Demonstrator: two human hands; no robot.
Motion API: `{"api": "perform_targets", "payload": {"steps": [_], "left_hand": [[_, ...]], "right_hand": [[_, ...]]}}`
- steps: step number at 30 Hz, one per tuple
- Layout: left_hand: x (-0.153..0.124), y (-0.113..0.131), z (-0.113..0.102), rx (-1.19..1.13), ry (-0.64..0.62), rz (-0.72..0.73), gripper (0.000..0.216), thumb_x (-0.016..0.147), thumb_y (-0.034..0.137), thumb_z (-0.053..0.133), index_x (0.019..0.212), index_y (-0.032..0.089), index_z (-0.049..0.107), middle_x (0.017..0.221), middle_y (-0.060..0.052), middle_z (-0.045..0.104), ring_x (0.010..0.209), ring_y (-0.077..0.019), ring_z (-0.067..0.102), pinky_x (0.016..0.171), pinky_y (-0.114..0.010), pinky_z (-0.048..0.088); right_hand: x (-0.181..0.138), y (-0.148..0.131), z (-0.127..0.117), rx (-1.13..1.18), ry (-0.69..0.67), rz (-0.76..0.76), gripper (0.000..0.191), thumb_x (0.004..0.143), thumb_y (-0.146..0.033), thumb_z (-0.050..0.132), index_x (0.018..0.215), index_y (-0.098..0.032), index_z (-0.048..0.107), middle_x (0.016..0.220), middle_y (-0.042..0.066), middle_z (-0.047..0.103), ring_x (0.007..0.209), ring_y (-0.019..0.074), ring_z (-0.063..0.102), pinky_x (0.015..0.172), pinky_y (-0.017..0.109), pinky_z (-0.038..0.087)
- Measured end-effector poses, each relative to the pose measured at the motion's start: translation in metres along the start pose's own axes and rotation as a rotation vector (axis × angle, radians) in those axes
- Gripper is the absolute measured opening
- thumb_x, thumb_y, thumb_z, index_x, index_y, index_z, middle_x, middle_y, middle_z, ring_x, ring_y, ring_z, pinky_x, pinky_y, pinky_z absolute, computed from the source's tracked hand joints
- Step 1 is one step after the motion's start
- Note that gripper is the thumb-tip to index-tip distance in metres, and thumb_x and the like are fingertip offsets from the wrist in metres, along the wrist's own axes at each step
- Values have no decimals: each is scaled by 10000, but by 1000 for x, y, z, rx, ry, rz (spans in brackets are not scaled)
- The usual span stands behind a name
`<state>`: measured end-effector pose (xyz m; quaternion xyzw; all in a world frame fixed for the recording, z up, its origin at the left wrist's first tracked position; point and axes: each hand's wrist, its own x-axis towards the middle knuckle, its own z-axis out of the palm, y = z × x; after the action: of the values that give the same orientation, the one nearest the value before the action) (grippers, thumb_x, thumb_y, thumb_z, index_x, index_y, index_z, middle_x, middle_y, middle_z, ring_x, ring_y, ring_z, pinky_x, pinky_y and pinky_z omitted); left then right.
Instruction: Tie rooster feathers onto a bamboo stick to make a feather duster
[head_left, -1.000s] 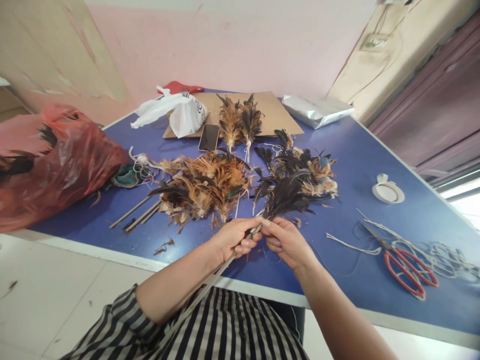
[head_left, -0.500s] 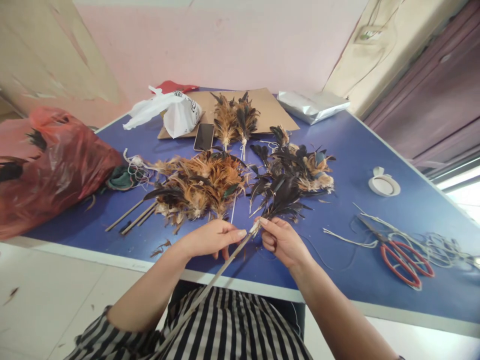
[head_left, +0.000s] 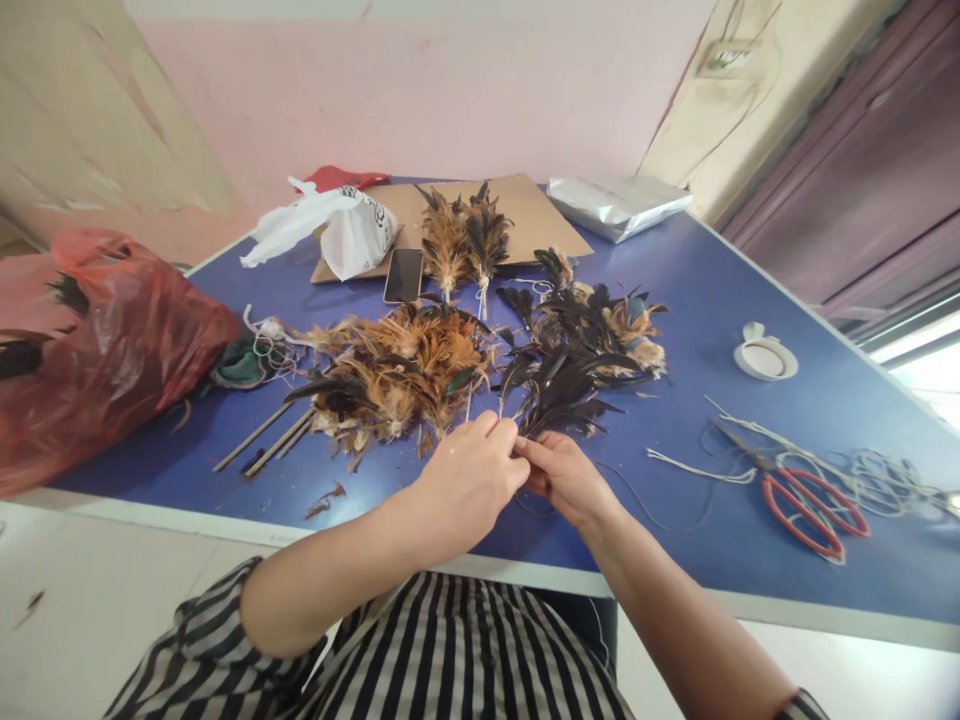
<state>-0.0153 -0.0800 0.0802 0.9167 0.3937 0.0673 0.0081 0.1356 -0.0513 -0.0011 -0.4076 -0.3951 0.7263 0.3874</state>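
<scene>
My right hand (head_left: 568,478) pinches the base of a bundle of dark feathers (head_left: 562,400), which points away from me on the blue table. Right against its fingertips, my left hand (head_left: 474,482) is closed at the same base, back of the hand up. Whatever lies between the left fingers is hidden, and the stick joined to the bundle is covered by that hand and forearm. Brown and orange feathers (head_left: 397,375) are heaped just beyond my left hand. More black feathers (head_left: 600,330) lie past the held bundle.
Red-handled scissors (head_left: 814,510) and tangled string (head_left: 877,478) lie right, below a tape roll (head_left: 765,358). Two tied feather bundles (head_left: 465,240) rest on cardboard (head_left: 540,225) near a phone (head_left: 403,276). Several sticks (head_left: 255,437) and a red plastic bag (head_left: 127,350) are left.
My left hand has moved right and up and closed over the base of the feather bundle, covering the stick. My right hand keeps its pinch almost in place.
</scene>
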Motion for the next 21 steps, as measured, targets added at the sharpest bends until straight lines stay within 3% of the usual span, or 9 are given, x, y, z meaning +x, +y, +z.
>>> {"api": "perform_targets", "payload": {"steps": [8,10,13,16,18,21], "left_hand": [[8,3,11,20,-55,-38,154,781,100,444,768,132,593,807,-82,512,811,-216,453,654,-338,405],[8,-4,12,-89,-42,-11,162,795,110,439,744,137,590,790,-69,522,803,-198,465,675,-323,403],[8,-22,12,-456,13,-13,135,811,175,474,729,154,579,772,-33,533,762,-144,487,698,-274,400],[8,-41,13,-835,167,-209,137,828,247,468,790,158,564,730,-8,532,671,-103,488,645,-232,400],[6,-46,14,-916,258,-303,152,832,266,461,813,157,566,733,-9,535,651,-96,483,625,-223,396],[-2,-37,9,-791,159,-145,118,798,255,530,810,171,613,823,-24,548,726,-105,499,675,-228,394]], "right_hand": [[4,1,-3,-16,26,19,438,605,-404,731,419,-163,415,318,-75,331,311,24,245,339,194,174],[4,1,-4,-38,33,16,440,604,-415,728,413,-157,427,316,-64,346,311,28,261,340,195,178],[3,0,-6,-52,30,39,409,620,-449,710,462,-133,506,331,-44,394,312,34,281,337,194,164],[1,-3,-5,-57,4,45,380,644,-454,693,533,-109,580,341,-38,413,312,35,285,337,195,160],[1,-4,-5,-65,-8,37,372,655,-447,687,541,-105,595,336,-40,406,310,35,280,338,197,162],[1,-4,-4,-90,-10,37,385,666,-456,676,525,-106,596,327,-36,404,311,37,278,339,200,151]]}}
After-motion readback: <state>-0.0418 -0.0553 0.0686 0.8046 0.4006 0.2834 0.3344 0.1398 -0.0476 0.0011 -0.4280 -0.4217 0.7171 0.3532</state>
